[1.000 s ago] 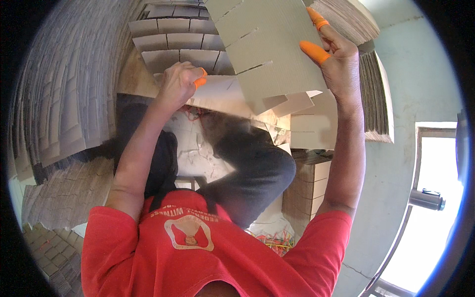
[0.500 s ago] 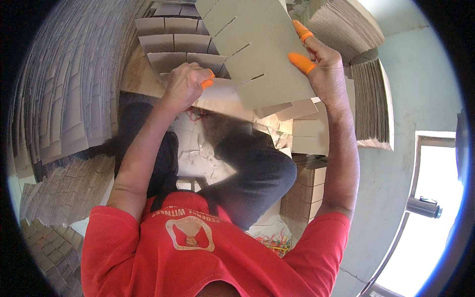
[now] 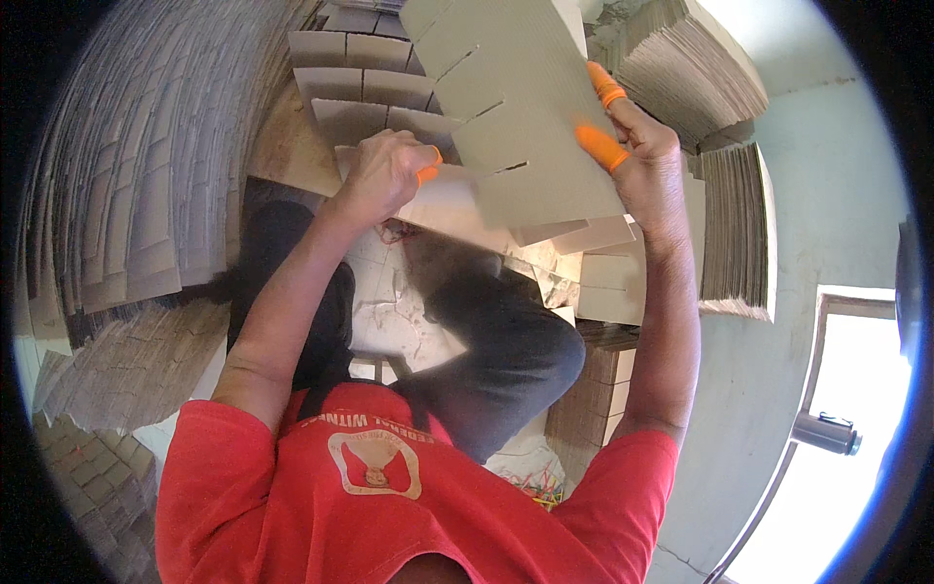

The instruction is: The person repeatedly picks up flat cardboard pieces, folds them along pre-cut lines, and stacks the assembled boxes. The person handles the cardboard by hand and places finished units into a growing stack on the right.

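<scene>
My right hand [image 3: 647, 161], with orange covers on its thumb and a finger, grips the right edge of a large grey cardboard sheet [image 3: 525, 107]. Several slots run in from the sheet's left edge, and it is tilted over the bench. My left hand [image 3: 381, 175] is closed, orange covers on its fingertips, at a low upright cardboard strip [image 3: 448, 200] along the bench's near side. Its fingertips are partly hidden, but they appear pinched on that strip. Beyond it stand rows of interlocked cardboard dividers [image 3: 365, 86], close to the sheet's slotted edge.
A tall stack of cardboard pieces [image 3: 126, 165] fills the left side. More cardboard stacks [image 3: 681, 73] stand at the far right, against a pale wall [image 3: 827, 195]. Loose strips [image 3: 593, 234] lie under the sheet. My legs [image 3: 496, 350] are below the wooden bench [image 3: 292, 146].
The whole view has shifted slightly. Both hands and the sheet appear a little farther right and lower, with the same grips.
</scene>
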